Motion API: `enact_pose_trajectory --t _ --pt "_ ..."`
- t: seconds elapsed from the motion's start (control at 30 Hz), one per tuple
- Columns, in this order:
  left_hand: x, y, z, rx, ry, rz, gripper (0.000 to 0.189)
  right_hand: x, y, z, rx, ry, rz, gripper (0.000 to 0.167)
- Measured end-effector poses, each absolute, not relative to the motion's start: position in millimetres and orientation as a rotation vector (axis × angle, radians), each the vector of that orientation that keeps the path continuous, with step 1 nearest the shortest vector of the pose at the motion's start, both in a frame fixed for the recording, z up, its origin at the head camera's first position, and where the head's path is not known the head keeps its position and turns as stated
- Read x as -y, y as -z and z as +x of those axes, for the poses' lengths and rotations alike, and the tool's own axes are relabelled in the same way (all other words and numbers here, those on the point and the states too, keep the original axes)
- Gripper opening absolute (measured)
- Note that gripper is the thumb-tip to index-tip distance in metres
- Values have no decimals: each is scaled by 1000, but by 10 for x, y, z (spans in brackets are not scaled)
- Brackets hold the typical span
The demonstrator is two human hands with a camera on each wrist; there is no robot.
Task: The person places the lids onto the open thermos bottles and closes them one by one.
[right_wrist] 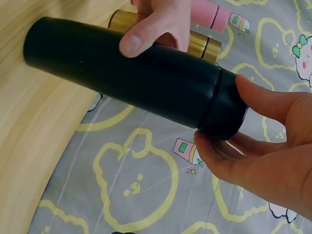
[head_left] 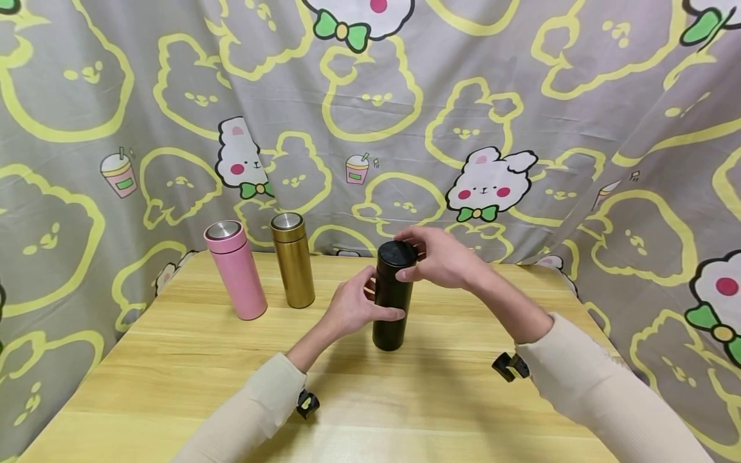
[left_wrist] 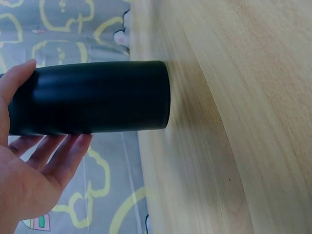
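Observation:
A black thermos flask stands upright near the middle of the table. My left hand grips its body from the left, thumb across the front; in the left wrist view the fingers wrap beneath the flask's side. At the top, my right hand holds the black lid between thumb and fingers. A thin seam separates lid and body in the right wrist view, where the lid sits on the flask. The fingertips behind the flask are partly hidden in the head view.
To the left stand a pink thermos flask and a gold thermos flask, both upright with silver-topped lids. The wooden table ends at a grey patterned curtain. A black wrist mount hangs below the right sleeve.

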State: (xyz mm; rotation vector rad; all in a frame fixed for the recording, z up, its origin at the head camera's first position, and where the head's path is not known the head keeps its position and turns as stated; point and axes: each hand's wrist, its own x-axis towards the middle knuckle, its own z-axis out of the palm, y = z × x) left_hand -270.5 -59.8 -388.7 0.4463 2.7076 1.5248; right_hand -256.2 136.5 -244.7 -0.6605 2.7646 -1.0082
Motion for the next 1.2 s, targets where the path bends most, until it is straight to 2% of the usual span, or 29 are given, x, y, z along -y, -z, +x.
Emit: enact_pose_trajectory --t 0.43,0.83,1.07,1.2 --pt "593 3887 -2689 -2723 -1534 438 61 -1282 2618 -2494 -3006 1010 -509 65" --pt "601 3886 -2685 -2723 -1538 440 61 -1274 2664 -2485 -3007 1069 -498 67" --pt "604 3881 -2687 -2713 -1539 451 63 -1298 2554 -2485 -2974 900 -560 84" --pt "600 3879 -2691 -2716 -1530 451 64 -1331 2467 -2502 -2856 937 -646 77"
